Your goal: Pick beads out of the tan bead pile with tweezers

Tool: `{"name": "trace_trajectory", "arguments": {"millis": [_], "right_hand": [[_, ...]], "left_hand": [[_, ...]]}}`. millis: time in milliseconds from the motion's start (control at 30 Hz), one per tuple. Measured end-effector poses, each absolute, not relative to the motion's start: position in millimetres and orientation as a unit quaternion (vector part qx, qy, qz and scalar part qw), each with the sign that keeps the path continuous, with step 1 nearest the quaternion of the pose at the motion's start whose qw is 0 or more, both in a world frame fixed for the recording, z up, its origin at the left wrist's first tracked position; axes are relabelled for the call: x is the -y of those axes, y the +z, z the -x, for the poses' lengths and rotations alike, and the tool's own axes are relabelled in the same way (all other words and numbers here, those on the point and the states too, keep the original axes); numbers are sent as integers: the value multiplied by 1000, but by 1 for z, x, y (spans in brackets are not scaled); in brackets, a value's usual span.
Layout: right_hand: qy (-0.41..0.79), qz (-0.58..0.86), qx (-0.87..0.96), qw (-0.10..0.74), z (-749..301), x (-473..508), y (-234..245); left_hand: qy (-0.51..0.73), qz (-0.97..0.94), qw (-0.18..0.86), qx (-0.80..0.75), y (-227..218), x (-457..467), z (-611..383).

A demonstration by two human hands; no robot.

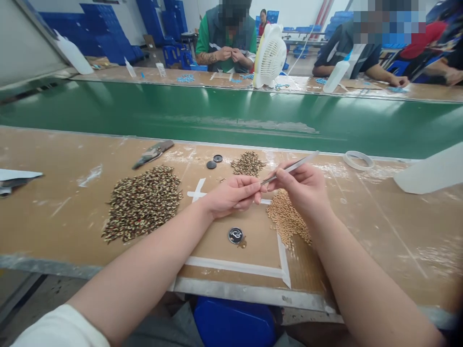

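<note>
While the left hand (pixel 231 195) is curled nearly shut, thumb and forefinger pinched on something too small to make out, the right hand (pixel 304 188) grips slim silver metal tweezers (pixel 289 168) whose tips meet those left fingertips above the scuffed brown worktable (pixel 54 212). Just beneath the right hand lies a loose heap of small tan pieces (pixel 287 219), and near the left wrist sits a shallow round black dish (pixel 235 235) with a shiny inside, its contents unclear. A white plastic bottle (pixel 430 168) lies at the far right, contents hidden.
</note>
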State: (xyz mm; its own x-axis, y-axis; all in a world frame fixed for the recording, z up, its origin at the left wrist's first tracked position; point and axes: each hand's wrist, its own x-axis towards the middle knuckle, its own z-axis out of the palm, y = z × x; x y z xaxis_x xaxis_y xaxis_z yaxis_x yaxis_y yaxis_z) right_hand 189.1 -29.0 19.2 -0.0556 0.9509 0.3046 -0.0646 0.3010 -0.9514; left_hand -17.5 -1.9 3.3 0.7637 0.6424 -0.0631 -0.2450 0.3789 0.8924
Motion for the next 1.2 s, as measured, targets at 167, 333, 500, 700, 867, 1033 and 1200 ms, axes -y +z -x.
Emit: {"name": "trace_trajectory", "arguments": {"millis": [167, 333, 500, 700, 867, 1033, 1200], "right_hand": [[436, 373, 569, 589, -192, 27, 15], [449, 350, 557, 605, -195, 24, 10], [546, 325, 611, 473, -188, 30, 12], [585, 293, 686, 320, -171, 46, 15], [586, 257, 722, 264, -164, 48, 5], [579, 242, 738, 247, -162, 44, -1], [552, 243, 760, 241, -160, 43, 0]], "left_hand": [[280, -502, 790, -215, -2, 1, 17], [320, -613, 662, -288, 10, 0, 21], [244, -777, 244, -526, 53, 7, 66], [-52, -750, 41, -658, 71, 17, 130], [-100, -720, -1, -687, 51, 18, 137], [-61, -726, 25, -684, 44, 14, 142], [38, -745, 92, -659, 44, 10, 127]]}}
